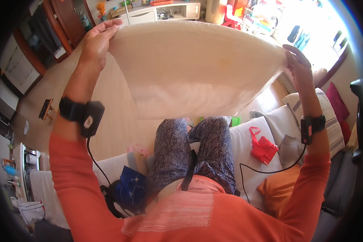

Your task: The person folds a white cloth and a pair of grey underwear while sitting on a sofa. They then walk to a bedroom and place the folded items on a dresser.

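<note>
A cream-coloured cloth (199,60) is spread out in the air in front of me, held by two upper corners. My left hand (98,40) pinches the upper left corner between thumb and fingers. At the upper right corner, my right hand (299,65) grips the fabric the same way. The lower edge hangs loose just beyond my knees. A faint yellowish patch shows on the cloth, right of its middle. Both wrists carry black strapped devices with cables.
I sit on a sofa with a pale cover (245,137). To my right lie a red fabric bag (263,149), an orange cushion (279,187) and a striped cushion (323,121). A dark blue item (130,187) with star prints is at my left. A small stool (48,110) stands on the floor.
</note>
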The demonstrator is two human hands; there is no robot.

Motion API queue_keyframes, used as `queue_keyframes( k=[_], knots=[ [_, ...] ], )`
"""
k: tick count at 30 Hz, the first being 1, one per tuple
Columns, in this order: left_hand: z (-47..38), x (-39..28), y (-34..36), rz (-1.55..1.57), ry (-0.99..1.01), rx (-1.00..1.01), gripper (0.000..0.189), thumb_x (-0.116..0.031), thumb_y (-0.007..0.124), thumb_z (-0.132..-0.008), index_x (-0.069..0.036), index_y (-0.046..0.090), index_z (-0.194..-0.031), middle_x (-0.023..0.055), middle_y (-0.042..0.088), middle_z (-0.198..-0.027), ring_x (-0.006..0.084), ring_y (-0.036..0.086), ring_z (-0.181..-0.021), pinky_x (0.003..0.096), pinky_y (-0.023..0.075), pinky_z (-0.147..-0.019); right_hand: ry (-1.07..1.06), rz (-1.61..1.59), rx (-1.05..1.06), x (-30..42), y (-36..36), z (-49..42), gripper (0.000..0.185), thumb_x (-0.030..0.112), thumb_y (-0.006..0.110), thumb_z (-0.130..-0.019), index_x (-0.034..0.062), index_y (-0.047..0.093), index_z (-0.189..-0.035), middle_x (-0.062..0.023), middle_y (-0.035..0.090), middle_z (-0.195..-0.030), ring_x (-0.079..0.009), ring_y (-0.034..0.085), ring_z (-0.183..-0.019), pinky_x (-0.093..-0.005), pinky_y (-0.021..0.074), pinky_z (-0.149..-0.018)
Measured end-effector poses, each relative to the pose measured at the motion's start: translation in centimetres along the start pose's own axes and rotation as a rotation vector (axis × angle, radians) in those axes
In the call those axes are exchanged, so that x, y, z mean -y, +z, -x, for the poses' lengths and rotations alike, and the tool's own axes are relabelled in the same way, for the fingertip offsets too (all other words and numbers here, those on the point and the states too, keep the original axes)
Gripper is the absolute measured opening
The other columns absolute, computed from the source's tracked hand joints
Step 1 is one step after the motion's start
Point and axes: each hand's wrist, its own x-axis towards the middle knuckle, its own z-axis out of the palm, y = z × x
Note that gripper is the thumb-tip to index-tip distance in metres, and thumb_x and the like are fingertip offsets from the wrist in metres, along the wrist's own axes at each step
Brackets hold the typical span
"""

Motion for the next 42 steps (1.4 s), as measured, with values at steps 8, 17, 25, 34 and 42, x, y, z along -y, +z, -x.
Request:
queue_keyframes(
  k=[8,17,25,34,42],
  knots=[
    [19.9,0.1,-3.8,0.050,-0.175,-0.031,0.019,-0.010,0.059,-0.102,-0.002,0.070,-0.115,0.0009,0.070,-0.105,0.0067,0.062,-0.096,0.0210,0.0478,-0.086,0.035,0.475,-0.021,1.8,-2.7,18.0,0.022,0.016,0.062,-0.100,-0.0012,0.071,-0.112,0.0012,0.063,-0.088,-0.0055,0.052,-0.077,-0.0207,0.0420,-0.070],
    [38.5,11.5,-4.5,0.070,-0.775,-0.003,0.016,-0.006,0.063,-0.099,0.002,0.071,-0.110,0.0001,0.069,-0.094,0.0050,0.060,-0.084,0.0207,0.0469,-0.080,0.771,0.240,0.294,-4.9,3.0,35.5,0.013,0.002,0.066,-0.092,-0.0004,0.075,-0.100,0.0047,0.065,-0.075,-0.0038,0.055,-0.070,-0.0222,0.0442,-0.063],
    [40.6,6.5,-7.1,0.170,-1.029,-0.012,0.018,-0.009,0.063,-0.098,0.003,0.070,-0.110,0.0039,0.071,-0.093,0.0092,0.064,-0.081,0.0243,0.0513,-0.080,0.850,0.266,0.457,-0.6,1.4,33.7,0.016,-0.002,0.068,-0.087,-0.0020,0.075,-0.101,-0.0012,0.072,-0.083,-0.0052,0.062,-0.080,-0.0224,0.0495,-0.074],
    [37.0,4.9,-6.7,0.161,-0.907,0.155,0.037,0.010,0.073,-0.082,0.003,0.066,-0.117,0.0061,0.062,-0.112,0.0164,0.062,-0.106,0.0298,0.0492,-0.099,0.433,0.449,0.547,-2.5,1.5,29.2,0.039,-0.004,0.075,-0.069,0.0027,0.072,-0.108,-0.0038,0.061,-0.081,-0.0147,0.055,-0.069,-0.0281,0.0427,-0.063],
    [32.2,8.8,-6.2,-0.153,-0.379,0.245,0.006,-0.005,0.073,-0.091,-0.001,0.070,-0.094,0.0083,0.063,-0.100,0.0193,0.060,-0.095,0.0335,0.0464,-0.096,0.144,0.228,0.438,-8.2,1.9,25.0,0.019,0.011,0.076,-0.087,0.0002,0.062,-0.096,-0.0101,0.058,-0.110,-0.0201,0.060,-0.095,-0.0354,0.0462,-0.101]
  ],
)
